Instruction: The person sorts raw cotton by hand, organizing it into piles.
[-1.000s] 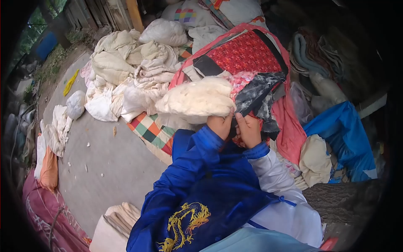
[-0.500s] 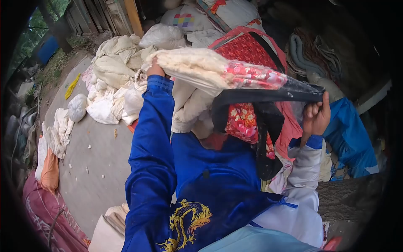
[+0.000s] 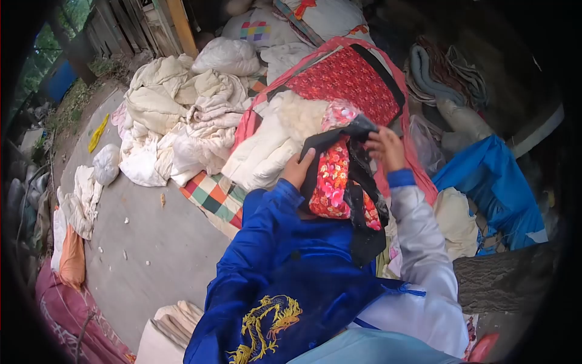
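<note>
A red floral cloth with wide black borders lies bunched over my lap. At its left side, my left hand grips the black border, thumb on top and fingers partly hidden. My right hand is at the upper right of the cloth, with its fingers apart and slightly blurred, beside the raised black edge. Just beyond the hands rests cream wadding, its far end joining a pink floral patch. Whether the right fingertips touch the black edge is hard to see.
A red patterned quilt with a pink edge lies ahead. Cream bedding is heaped to the left, near a checked cloth. A blue sheet and a log are on the right.
The wadding strip, stretched up between both hands before, has been lowered onto the pile. My left hand let go of its cream end and moved down right to the black border; my right hand moved left.
</note>
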A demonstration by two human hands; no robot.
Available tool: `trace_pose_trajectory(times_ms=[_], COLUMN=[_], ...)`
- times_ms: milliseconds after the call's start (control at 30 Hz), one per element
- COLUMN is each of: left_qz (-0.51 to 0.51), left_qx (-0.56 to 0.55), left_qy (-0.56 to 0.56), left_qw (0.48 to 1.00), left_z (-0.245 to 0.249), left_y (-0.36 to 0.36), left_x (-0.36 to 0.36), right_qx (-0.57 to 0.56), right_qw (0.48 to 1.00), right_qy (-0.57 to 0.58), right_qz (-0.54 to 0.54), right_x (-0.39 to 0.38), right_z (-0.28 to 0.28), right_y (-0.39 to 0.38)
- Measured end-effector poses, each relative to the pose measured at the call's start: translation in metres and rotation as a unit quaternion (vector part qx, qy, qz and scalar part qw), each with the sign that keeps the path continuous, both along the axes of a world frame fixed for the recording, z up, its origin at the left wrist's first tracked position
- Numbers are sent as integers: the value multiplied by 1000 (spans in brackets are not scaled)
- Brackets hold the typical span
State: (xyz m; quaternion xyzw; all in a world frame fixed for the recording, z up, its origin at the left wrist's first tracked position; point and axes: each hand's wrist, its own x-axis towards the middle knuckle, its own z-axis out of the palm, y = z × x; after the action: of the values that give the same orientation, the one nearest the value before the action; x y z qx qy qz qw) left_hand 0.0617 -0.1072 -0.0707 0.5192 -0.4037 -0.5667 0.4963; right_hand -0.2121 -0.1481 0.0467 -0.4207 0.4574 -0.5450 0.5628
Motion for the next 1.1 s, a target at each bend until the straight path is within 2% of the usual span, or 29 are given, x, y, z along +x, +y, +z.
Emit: trace_pose_trajectory(times_ms=[67,100,133,167,200,267,333,367,400,433,467,500,567,633,700,767,800,867,933,967,1000,1033,1067,1100], left_qz=[7,7,-25,-49,-76,-138,-119,-108,-65,-71,-30,11,12,29,28,25,60,76,99,107,98,90,98,106], left_qx=[68,104,133,141,147,169,144,130,69,-14,-84,-153,-224,-274,-313,-324,-323,-229,-125,-70,-41,-12,7,32], left_qy=[167,247,311,320,329,329,390,418,412,436,431,423,429,434,426,419,404,380,361,357,363,371,356,339], left_qw=[984,963,941,936,930,919,902,893,906,897,898,893,875,858,848,848,853,893,919,925,926,924,929,934], left_z=[18,32,52,58,63,54,61,70,95,102,117,139,187,232,260,273,266,236,182,154,131,110,90,68], left_y=[4,11,18,23,25,20,22,24,26,19,10,3,-6,-11,-14,-13,-22,-30,-49,-49,-44,-38,-35,-28], left_x=[8,9,11,14,18,27,22,19,20,25,25,25,31,38,44,41,35,12,-8,-17,-25,-32,-38,-44], right_qx=[-150,-168,-197,-334,-286,-247,-198,-226,-255,-261,-283,-312,-359,-447,-499,-555,-503,-381,-131,-174,-301,-353,-349,-319], right_qw=[960,907,857,781,782,756,731,743,754,770,785,772,758,720,694,583,559,495,518,569,594,656,776,844], right_qy=[234,384,469,525,551,607,652,629,603,573,538,538,527,508,499,564,619,716,821,785,729,658,522,431], right_qz=[22,34,79,49,59,10,-25,-38,-51,-99,-121,-132,-135,-151,-140,-182,-227,-310,-203,-171,-156,-115,-60,-1], right_x=[27,42,55,58,61,48,25,4,-9,-10,-21,-29,-34,-31,-25,-24,-23,-25,-16,-11,-4,9,25,39], right_z=[-35,-19,-2,-21,-28,-68,-115,-133,-139,-120,-100,-70,7,89,165,207,207,179,151,126,101,82,64,43], right_y=[56,101,138,157,179,189,174,158,140,117,89,59,5,-33,-54,-81,-102,-139,-140,-140,-126,-106,-77,-51])
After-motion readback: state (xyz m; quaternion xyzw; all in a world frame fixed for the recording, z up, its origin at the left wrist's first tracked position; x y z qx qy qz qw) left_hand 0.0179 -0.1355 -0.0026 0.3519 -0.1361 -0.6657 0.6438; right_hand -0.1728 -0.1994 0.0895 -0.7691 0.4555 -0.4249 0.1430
